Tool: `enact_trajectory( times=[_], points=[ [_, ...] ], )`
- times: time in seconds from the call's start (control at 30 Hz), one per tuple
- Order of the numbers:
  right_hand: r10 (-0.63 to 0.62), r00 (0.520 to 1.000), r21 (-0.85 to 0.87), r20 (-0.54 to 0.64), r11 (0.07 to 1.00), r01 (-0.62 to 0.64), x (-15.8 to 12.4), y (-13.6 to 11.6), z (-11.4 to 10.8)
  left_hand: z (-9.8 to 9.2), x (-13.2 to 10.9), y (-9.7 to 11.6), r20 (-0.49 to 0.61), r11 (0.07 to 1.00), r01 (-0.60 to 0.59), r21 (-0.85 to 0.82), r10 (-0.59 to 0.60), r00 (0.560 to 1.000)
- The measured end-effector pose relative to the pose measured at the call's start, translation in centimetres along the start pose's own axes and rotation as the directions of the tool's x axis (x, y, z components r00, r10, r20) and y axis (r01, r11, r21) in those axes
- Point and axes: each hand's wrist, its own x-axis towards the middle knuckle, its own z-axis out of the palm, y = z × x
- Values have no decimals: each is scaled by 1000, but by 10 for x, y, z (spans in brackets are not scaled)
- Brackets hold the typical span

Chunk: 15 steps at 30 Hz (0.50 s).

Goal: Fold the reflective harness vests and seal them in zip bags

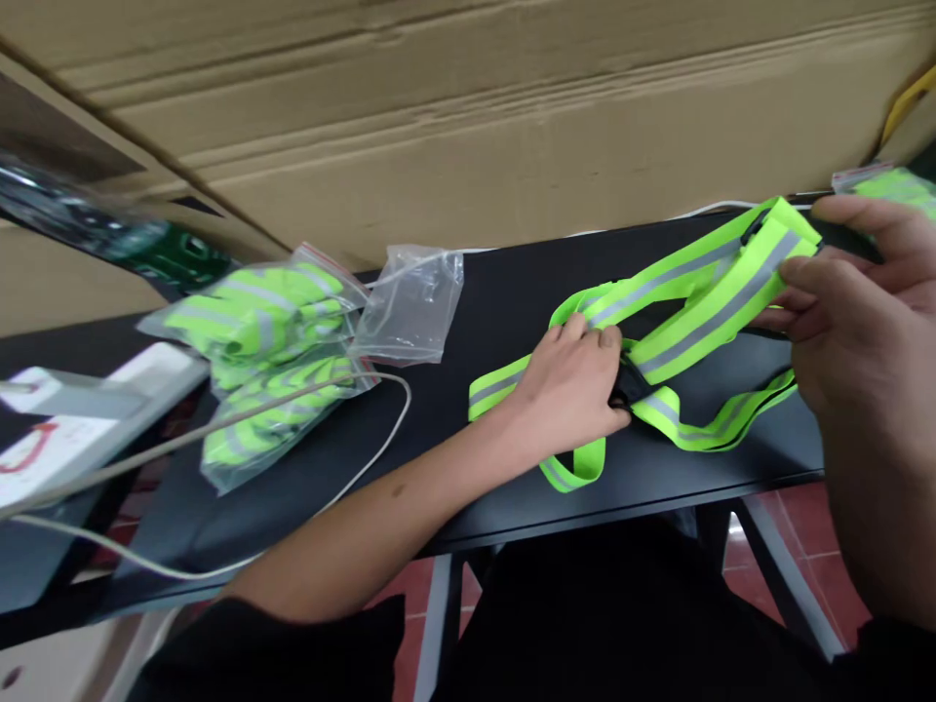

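A neon-green strap harness (pixel 717 317) with grey reflective stripes lies loosely looped on the black table. My left hand (pixel 574 385) is closed on the straps near a black buckle (pixel 630 382), its fingertips hidden among the bands. At the right, my right hand (pixel 855 283) pinches a folded strap end between thumb and fingers and holds it raised off the table. Two wide bands run from that end down to my left hand. Narrower loops rest below and to the right of the buckle.
Bagged green straps (pixel 263 322) lie at the left beside an empty clear bag (pixel 413 302). A white power strip (pixel 95 419) and cable (pixel 395 429) cross the left side. Cardboard boxes (pixel 512 146) stand behind, with a plastic bottle (pixel 168 253) at left and another bag (pixel 896 185) at right.
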Motion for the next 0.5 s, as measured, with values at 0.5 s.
enact_trajectory(
  times=[0.5],
  points=[
    [694, 707, -254, 138, 715, -652, -79, 2, -57, 18, -66, -42, 23, 923, -354, 149, 354, 935]
  ],
)
